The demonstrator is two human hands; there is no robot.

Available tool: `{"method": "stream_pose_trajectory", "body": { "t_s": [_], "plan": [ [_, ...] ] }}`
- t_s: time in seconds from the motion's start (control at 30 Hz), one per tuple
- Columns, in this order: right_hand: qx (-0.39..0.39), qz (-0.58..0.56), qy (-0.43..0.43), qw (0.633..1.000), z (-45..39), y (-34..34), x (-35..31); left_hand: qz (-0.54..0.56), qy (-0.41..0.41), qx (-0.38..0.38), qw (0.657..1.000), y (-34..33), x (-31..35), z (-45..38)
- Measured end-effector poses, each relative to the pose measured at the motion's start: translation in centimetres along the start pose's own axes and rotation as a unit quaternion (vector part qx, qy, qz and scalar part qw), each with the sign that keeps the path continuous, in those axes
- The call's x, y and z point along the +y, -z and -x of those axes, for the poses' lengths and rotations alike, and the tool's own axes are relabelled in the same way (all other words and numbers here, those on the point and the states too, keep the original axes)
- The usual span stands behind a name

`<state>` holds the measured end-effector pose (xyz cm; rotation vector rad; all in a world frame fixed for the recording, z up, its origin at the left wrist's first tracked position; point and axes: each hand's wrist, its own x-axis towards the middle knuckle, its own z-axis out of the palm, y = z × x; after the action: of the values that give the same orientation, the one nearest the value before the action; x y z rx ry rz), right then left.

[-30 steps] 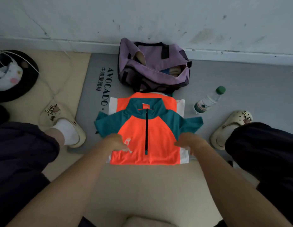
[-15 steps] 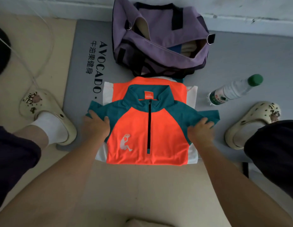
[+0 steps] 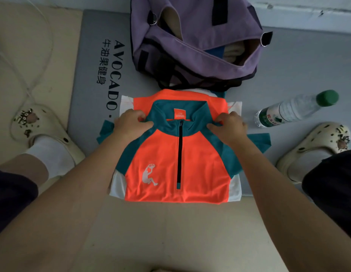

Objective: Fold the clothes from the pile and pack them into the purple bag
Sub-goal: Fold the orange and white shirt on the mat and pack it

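Two hands work just short of the open purple bag, already holding folded cloth, so packing looks partly done. Beneath them lies the orange shirt, unfolded, atop another like garment. Left hand and right hand each pinch a shoulder beside the collar.

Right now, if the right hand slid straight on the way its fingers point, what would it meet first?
The right hand, pinching the top shirt at its shoulder, points away from the person. It would probably cross the shirts beneath first, then meet the purple bag; depth is uncertain.
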<state>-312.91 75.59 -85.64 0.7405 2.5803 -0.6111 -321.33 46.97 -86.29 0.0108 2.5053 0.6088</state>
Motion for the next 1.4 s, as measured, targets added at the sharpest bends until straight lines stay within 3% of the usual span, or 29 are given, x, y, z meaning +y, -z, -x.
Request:
{"method": "stream_pose_trajectory", "body": {
  "t_s": [0.1,0.2,0.33,0.4,0.5,0.6,0.67,0.77,0.87,0.97,1.1,1.2,1.3,1.4],
  "plan": [
    [-0.031,0.020,0.002,0.999,0.1,0.0,0.4,0.008,-0.033,0.007,0.999,-0.1,-0.4,0.2],
    [0.002,-0.051,0.030,0.998,0.3,0.6,0.4,0.069,-0.061,0.051,0.994,0.1,-0.2,0.5],
    [0.083,-0.158,0.036,0.983,0.2,1.5,0.0,0.113,-0.110,0.165,0.973,0.7,1.4,0.7],
    [0.087,-0.161,0.029,0.983,0.0,1.4,-0.2,0.089,-0.097,0.194,0.972,0.5,2.4,0.9],
    [0.032,-0.165,-0.017,0.986,-0.4,1.3,0.8,-0.020,-0.102,0.204,0.973,-0.8,3.6,1.9],
    [-0.022,-0.087,-0.022,0.996,-0.8,1.7,3.1,-0.108,-0.248,0.142,0.952,-3.5,5.2,4.2],
    [-0.069,0.004,-0.012,0.998,-0.8,2.1,4.8,-0.147,-0.297,0.067,0.941,-5.8,5.7,5.5],
    [-0.129,0.138,-0.025,0.982,-0.4,3.2,7.5,-0.174,-0.240,-0.020,0.955,-8.2,5.6,6.2],
    [-0.193,0.213,-0.053,0.956,0.2,4.9,9.3,-0.181,-0.196,-0.044,0.963,-9.5,5.5,6.3],
    [-0.157,0.189,-0.016,0.969,0.9,6.2,9.9,-0.177,-0.174,-0.046,0.968,-10.0,6.0,6.3],
    [-0.060,0.051,0.039,0.996,2.4,6.3,9.8,-0.166,-0.155,-0.039,0.973,-10.3,6.5,6.4],
    [-0.021,0.054,0.063,0.996,3.0,6.0,9.7,-0.157,-0.144,-0.053,0.976,-10.4,6.6,6.6],
    [0.040,0.020,0.049,0.998,3.5,5.9,10.0,-0.154,-0.139,-0.074,0.975,-10.3,6.6,6.5],
    [0.021,-0.017,0.026,0.999,4.0,6.0,10.6,-0.149,-0.135,-0.089,0.976,-10.4,6.5,6.6]
  ]
}}
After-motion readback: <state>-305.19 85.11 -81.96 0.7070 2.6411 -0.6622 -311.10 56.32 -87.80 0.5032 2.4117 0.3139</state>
